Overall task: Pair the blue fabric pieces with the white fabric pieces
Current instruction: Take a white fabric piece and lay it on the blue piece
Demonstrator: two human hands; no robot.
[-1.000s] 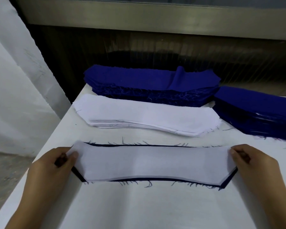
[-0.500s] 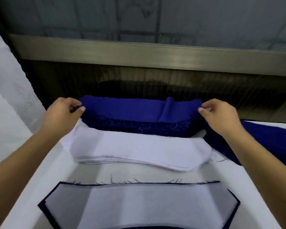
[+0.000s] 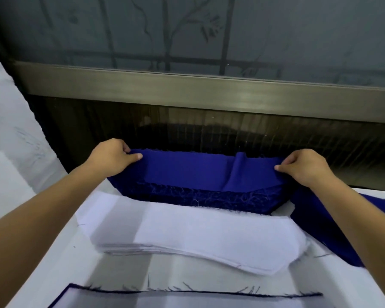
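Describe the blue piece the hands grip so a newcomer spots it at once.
Below the window frame, a blue stack sits behind the white stack. The piece is its top layer, pinched at each end by the left hand and right hand; only it carries a raised fold right of centre.

— What are the blue pieces (image 3: pixel 182 172) like?
— Matt woven cloth, frayed and thready at the cut edges.
— And the white pieces (image 3: pixel 198 232)?
— Thinner cloth, smooth and matt.
— The worktop (image 3: pixel 120 272)?
— Smooth, white, matt.
— And behind it?
— A brushed metal rail (image 3: pixel 187 87) with a dull sheen, under frosted glass (image 3: pixel 276 30).
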